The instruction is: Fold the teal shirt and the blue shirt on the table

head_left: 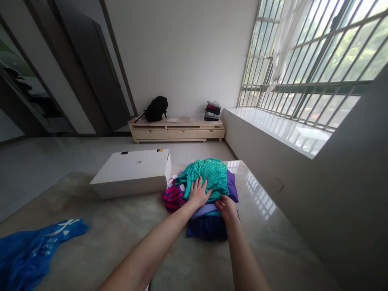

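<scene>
Polished stone covers the table (121, 226), which runs along a low wall under a barred window (318, 60). Near the left edge lies a crumpled blue bag (30, 250). Toward the right edge sits a pile of clothes (206, 218). The left hand (199, 193) lies flat on the pile's teal garment (209, 176), fingers spread, gripping nothing. The right hand (226, 207) rests at the garment's near edge, fingers curled onto the cloth; whether it pinches it I cannot tell. Just beyond, touching the pile's left side, stands a white box (133, 171). Across the floor, a low cabinet (177, 131) carries a black backpack (156, 108) and folded clothes (212, 110).
</scene>
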